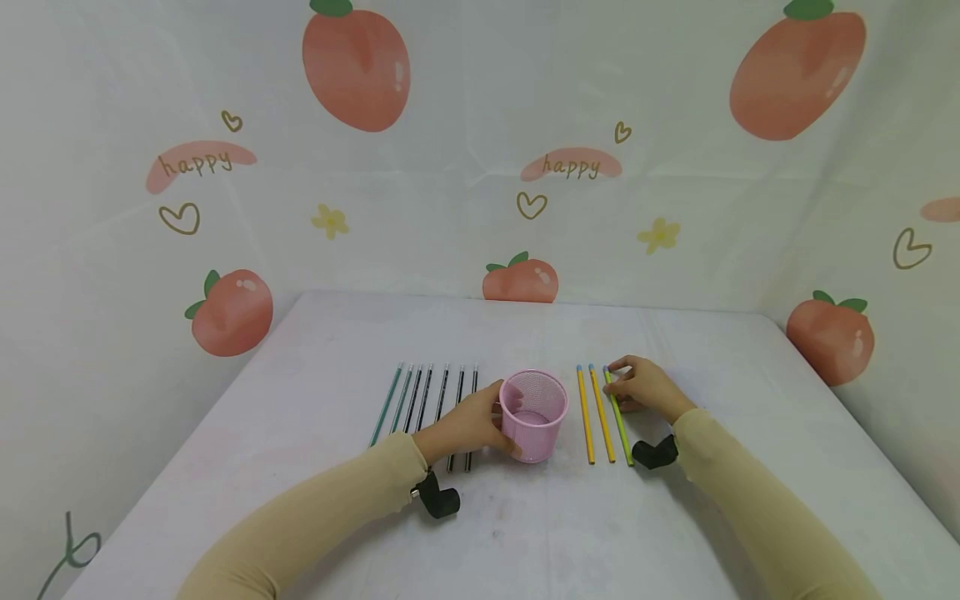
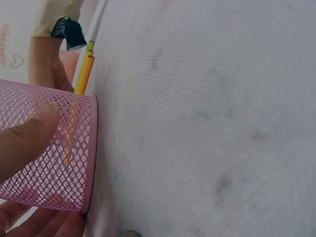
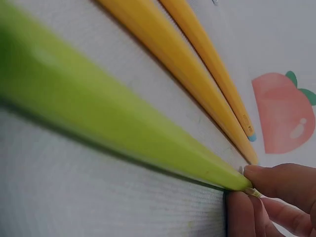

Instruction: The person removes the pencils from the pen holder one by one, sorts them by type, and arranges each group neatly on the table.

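My left hand (image 1: 467,423) grips a pink mesh pen cup (image 1: 534,442) from its left side, thumb on the near wall and fingers around the far side. The cup stands upright with its mouth up. To its right, my right hand (image 1: 647,388) pinches a lime-green pencil (image 1: 621,430) near its far end. In the right wrist view, thumb and fingers (image 3: 281,182) close on the tip of that green pencil (image 3: 128,118). Two yellow-orange pencils, one (image 1: 586,421) nearer the cup and the other (image 1: 602,421) beside the green one, lie alongside.
Left of the cup lies a row of several black pencils (image 1: 442,396) and two teal pencils (image 1: 387,407), partly hidden behind my left hand and forearm. A white cloth covers the table (image 1: 495,533). Behind it hangs a white backdrop (image 1: 465,225) printed with peaches.
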